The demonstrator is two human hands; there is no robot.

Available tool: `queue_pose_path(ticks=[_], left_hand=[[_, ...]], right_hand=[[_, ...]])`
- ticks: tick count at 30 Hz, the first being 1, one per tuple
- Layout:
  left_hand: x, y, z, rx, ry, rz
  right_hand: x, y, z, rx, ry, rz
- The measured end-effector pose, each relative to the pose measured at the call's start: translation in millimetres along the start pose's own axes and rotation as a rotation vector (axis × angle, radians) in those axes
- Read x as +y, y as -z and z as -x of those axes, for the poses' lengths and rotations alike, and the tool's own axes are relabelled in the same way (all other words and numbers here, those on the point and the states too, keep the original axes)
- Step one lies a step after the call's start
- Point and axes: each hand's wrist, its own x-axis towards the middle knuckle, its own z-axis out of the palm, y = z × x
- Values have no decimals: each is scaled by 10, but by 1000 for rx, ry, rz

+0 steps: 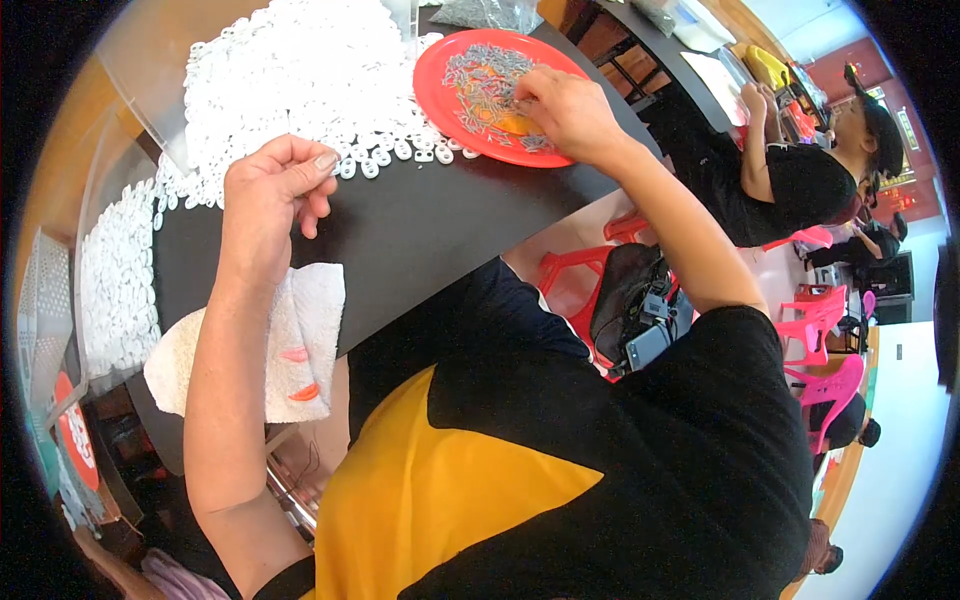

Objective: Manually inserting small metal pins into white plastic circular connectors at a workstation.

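Note:
Over the dark table, my left hand (272, 195) is closed, thumb pressed to the index finger. Whatever that pinch holds, if anything, is too small or hidden to make out. Just beyond it spreads a large heap of small white oval plastic pieces with holes (265, 80). My right hand (568, 112) reaches into a red round plate (432, 85) at the table's far right. Its fingertips are drawn together among many small thin grey pieces (490, 70), and they hide what lies between them. An orange-yellow patch shows on the plate's bottom beside the fingers.
A white towel (310, 340) hangs over the near table edge under my left forearm. Clear plastic panels (140, 75) border the heap. A clear bag (490, 14) of grey pieces lies behind the plate. Right: red stool (575, 275), black bag with a device, and a seated person (800, 185).

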Motion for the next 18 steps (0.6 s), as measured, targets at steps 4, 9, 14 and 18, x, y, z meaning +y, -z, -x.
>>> queue_pose_path(ticks=[4,9,14,18], left_hand=[[14,36,21,16,-2,13],[-74,39,-37,36,-25,15],[-50,12,-46,104,-57,61],[-58,91,-82,231,-87,199]], right_hand=[[-168,104,-48,38,-103,-203],[-593,81,-252,176,42,-330],[-1236,-36,-523,201,161,-522],[-1605,-94,-764,263,279,-451]])
